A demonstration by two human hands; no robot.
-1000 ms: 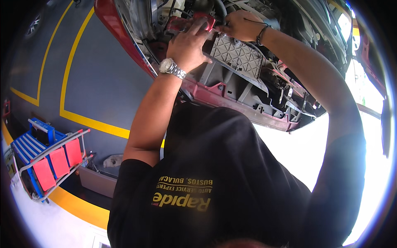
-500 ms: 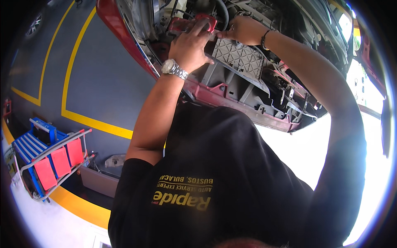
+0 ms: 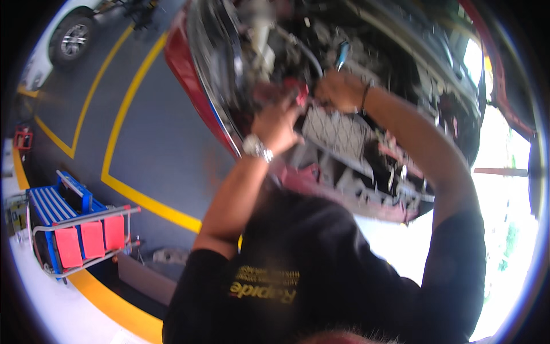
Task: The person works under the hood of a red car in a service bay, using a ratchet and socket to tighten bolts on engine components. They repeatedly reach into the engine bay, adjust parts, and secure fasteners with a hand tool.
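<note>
Both arms reach into the open front of a red car (image 3: 197,86). My left hand (image 3: 278,123), with a watch on its wrist, rests at a red part (image 3: 302,93); its thumb sticks out, away from the fingers, which are partly smeared. To its right, my right hand (image 3: 342,92) is closed above a grey ribbed panel (image 3: 337,132). What its fingers hold is hidden. Just beyond its knuckles a slim, shiny blue-tinted object (image 3: 342,55) shows, and I cannot tell whether the hand grips it. A dark hose (image 3: 309,57) curves past between the hands.
Below the ribbed panel runs the red front crossmember (image 3: 301,179). On the left stands a blue slatted stand (image 3: 57,203) beside a metal frame with red panels (image 3: 91,239). A grey bin (image 3: 146,275) lies near it. A white vehicle's wheel (image 3: 74,40) is at the upper left.
The view has shifted, so car and hands sit lower in the picture, and it is blurrier. The blue-tinted object now shows beyond my right hand. Both hands stay at nearly the same spots on the car.
</note>
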